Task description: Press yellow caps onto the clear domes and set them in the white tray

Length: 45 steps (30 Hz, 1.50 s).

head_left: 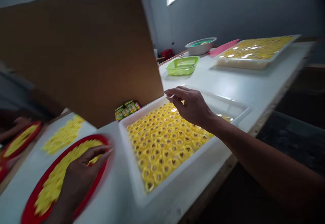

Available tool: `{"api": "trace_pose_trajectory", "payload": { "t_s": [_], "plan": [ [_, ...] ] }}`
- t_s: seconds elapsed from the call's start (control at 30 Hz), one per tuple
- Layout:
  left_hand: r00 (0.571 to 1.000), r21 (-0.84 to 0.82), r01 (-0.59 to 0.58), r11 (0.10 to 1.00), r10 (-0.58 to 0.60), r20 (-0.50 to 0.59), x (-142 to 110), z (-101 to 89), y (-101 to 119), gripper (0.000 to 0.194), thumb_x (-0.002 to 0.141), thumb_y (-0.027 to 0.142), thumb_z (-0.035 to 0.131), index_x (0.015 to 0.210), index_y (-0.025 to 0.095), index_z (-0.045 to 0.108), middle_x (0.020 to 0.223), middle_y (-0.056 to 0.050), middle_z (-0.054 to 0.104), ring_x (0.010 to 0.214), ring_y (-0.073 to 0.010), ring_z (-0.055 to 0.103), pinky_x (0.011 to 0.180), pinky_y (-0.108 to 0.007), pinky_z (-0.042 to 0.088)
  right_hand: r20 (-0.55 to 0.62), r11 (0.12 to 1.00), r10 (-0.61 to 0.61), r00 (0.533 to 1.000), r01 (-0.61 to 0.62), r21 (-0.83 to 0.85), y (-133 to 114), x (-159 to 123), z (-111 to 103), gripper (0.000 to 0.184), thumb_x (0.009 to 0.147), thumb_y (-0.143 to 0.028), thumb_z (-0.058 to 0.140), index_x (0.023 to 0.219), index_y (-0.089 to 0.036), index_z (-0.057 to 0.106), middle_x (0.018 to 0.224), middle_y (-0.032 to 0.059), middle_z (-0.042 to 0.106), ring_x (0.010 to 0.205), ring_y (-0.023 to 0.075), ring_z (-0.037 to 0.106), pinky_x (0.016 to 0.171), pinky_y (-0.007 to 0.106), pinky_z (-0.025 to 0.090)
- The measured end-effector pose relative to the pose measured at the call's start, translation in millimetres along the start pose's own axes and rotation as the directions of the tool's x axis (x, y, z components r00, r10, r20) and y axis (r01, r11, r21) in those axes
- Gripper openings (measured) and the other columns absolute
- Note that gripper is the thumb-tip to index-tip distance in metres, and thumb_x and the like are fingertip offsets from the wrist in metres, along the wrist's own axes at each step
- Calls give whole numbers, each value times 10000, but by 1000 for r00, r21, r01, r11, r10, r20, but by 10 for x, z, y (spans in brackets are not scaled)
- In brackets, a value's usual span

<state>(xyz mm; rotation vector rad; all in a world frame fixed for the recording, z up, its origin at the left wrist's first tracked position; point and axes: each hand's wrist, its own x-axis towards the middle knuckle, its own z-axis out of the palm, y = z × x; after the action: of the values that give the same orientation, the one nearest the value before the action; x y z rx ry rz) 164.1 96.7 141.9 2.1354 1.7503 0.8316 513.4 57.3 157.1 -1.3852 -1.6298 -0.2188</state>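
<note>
My left hand is over a red tray that holds many small yellow pieces. Its thumb and forefinger come together near the tray's right rim, and anything between them is too small to make out. Across the white tray, my right hand hovers above its far right part, thumb and fingertips drawn together in a pinch. What that pinch holds, if anything, does not show. Close rows of round yellow pieces with dark centres cover the white tray's floor. My right hand and forearm hide some of them.
A tall brown board stands behind the trays. Beyond are a green basket, a grey basin and another filled tray. Loose yellow pieces lie at left, near another person's hand and red tray.
</note>
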Motion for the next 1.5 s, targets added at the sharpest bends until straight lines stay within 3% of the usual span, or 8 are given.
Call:
{"api": "trace_pose_trajectory", "payload": {
  "t_s": [0.2,0.33,0.5,0.63,0.93,1.1,1.27,1.5],
  "plan": [
    [964,-196,255,947,-266,-28,-777,-532,-604,324,682,440,660,890,193,678,915,-35,701,897,-219,632,833,-321,500,267,960,-237,934,184,211,-1164,-639,541,243,898,-206,461,1111,-218,576,1067,80,619,922,180,607,763,274,471],
    [933,-116,337,934,-348,-93,-1256,-768,-1023,275,706,426,628,859,204,682,869,-15,699,831,-190,626,742,-281,503,504,921,-330,798,155,359,-1766,-1108,997,187,896,-218,485,1032,-214,614,979,85,630,873,172,618,740,257,476],
    [930,19,366,930,-364,-56,-1778,-900,-1584,279,748,461,572,844,219,675,833,-8,680,694,-162,591,659,-268,464,679,889,-425,598,135,437,-2262,-1534,1521,159,889,-187,494,919,-162,648,865,81,644,817,166,622,701,243,461],
    [925,132,380,916,-380,-26,-1954,-872,-1990,251,771,385,562,928,209,651,918,-27,657,669,-151,585,662,-273,451,676,863,-485,555,181,471,-2567,-1647,2005,185,905,-171,457,950,-153,635,921,97,649,902,175,603,772,267,457],
    [893,32,433,901,-434,120,-1770,-620,-2378,409,757,73,499,1138,221,507,1001,-27,675,813,-164,635,729,-247,460,606,713,-694,389,485,506,-3152,-1647,2932,274,859,-57,438,1059,-172,587,1000,73,636,920,182,564,821,292,448],
    [917,7,380,925,-377,133,-1580,-727,-2410,263,803,130,470,1015,232,587,865,-9,693,792,-170,636,688,-245,453,637,733,-661,396,522,436,-3076,-1715,2950,121,889,-203,496,844,-160,600,829,61,628,806,201,562,742,305,454],
    [961,250,266,931,-234,-151,-925,-881,-2499,211,846,248,489,1023,194,590,991,-60,656,869,-209,616,758,-289,452,665,756,-629,404,517,402,-3086,-1775,2883,143,900,-191,464,824,-159,581,815,67,619,766,208,554,690,320,453],
    [995,389,-4,921,-35,94,-190,-817,-2750,282,719,102,627,992,170,652,1003,-96,620,1022,-256,540,860,-304,429,719,839,-542,435,338,427,-2878,-1778,2713,41,853,-178,553,823,-195,575,873,41,623,835,199,562,721,298,464]
  ]
}}
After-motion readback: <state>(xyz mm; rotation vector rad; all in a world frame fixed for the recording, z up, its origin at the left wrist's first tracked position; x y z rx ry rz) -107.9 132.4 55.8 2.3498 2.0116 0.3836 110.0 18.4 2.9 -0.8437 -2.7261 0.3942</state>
